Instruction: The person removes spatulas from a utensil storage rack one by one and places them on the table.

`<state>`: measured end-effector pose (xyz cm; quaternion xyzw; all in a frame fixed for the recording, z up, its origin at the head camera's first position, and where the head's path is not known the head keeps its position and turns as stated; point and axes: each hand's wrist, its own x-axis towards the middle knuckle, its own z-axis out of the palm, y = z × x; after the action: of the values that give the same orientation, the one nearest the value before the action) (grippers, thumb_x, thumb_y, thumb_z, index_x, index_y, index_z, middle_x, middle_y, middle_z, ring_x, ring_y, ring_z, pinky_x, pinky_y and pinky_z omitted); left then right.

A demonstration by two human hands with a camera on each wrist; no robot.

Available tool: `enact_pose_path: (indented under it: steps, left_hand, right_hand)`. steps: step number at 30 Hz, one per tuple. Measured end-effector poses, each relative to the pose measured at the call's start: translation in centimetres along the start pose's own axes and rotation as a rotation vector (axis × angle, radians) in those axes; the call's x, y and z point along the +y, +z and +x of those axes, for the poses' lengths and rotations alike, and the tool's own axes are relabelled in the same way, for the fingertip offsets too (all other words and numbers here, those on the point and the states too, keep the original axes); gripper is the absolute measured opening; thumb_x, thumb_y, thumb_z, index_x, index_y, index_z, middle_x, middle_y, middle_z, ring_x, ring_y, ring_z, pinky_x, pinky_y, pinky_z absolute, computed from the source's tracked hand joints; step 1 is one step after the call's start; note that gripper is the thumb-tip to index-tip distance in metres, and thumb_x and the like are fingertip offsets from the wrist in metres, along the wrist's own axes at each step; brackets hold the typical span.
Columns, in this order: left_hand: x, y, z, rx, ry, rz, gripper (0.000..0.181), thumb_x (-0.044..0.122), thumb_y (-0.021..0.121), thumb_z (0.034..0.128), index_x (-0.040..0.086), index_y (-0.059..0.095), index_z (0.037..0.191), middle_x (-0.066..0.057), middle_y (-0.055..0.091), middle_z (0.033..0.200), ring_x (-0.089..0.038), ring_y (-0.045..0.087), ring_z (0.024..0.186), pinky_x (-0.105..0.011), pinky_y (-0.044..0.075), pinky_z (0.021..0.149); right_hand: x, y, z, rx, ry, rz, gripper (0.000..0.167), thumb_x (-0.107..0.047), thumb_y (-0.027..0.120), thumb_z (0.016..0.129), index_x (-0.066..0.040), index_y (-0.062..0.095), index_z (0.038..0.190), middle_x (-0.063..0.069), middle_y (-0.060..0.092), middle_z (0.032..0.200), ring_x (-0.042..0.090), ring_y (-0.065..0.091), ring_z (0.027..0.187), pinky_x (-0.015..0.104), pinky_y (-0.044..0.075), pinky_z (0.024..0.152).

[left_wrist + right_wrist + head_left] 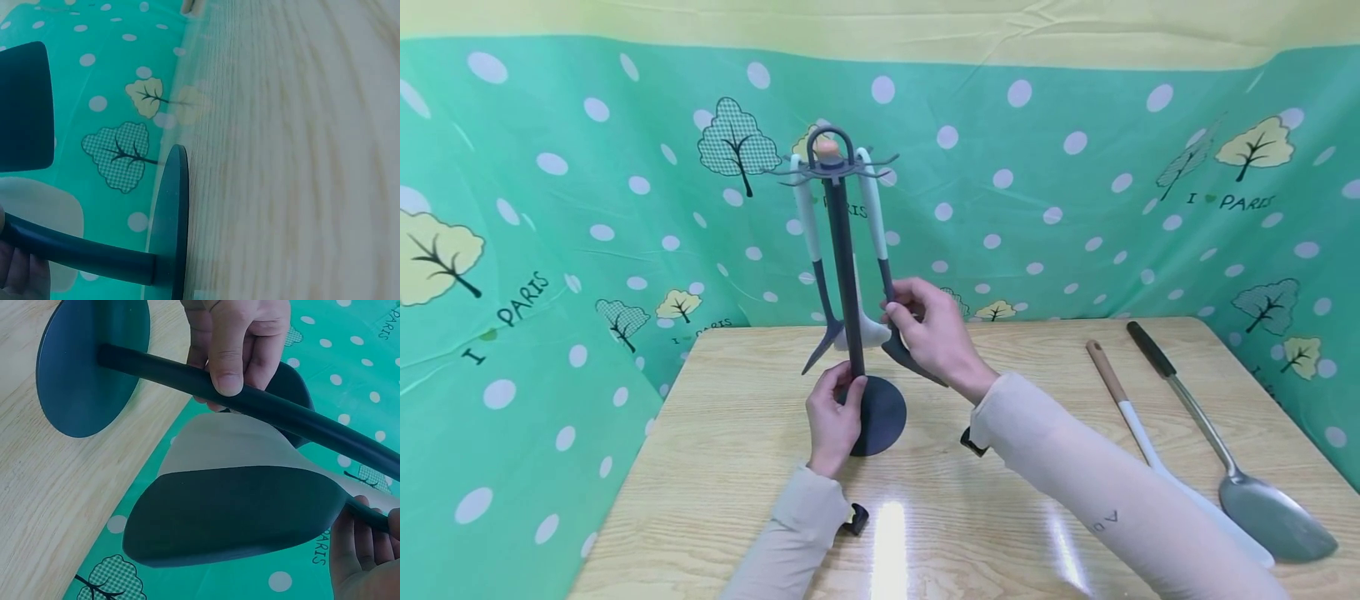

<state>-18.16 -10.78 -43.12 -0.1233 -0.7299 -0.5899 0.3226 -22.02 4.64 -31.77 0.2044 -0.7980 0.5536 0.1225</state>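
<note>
Beige fabric sleeve (1078,479) nearest, the right hand (934,327) pinches a black-bladed, pale-handled turner (234,515) right of the black round-based stand (883,423); the left hand (835,421), clasping its post (844,262), should brace it firmly.

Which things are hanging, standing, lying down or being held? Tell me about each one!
Rack: standing on the table
Left hand: gripping the rack's pole
Right hand: pinching a pale-handled spatula
That spatula: head down, top end up at the rack
Other pale-handled spatula: hanging head down
Pale spoon: behind the pole, top hidden
Brown-handled spatula: lying down
Metal turner: lying down
</note>
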Motion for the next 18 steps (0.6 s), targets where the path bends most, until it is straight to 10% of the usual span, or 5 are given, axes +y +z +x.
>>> enact_pose_path:
  steps: [18]
  left_hand:
    - [-0.23,0.03,0.01,0.001,0.036,-0.006,0.018,-0.011,0.065,0.0836,-0.014,0.063,0.101,-0.026,0.064,0.089,-0.038,0.063,0.08,-0.05,0.054,0.075]
  right_hand:
    - [-0.03,-0.8,-0.81,0.01,0.003,0.016,0.014,-0.009,0.059,0.095,-0.009,0.063,0.108,0.003,0.065,0.09,0.016,0.064,0.081,0.035,0.053,0.076]
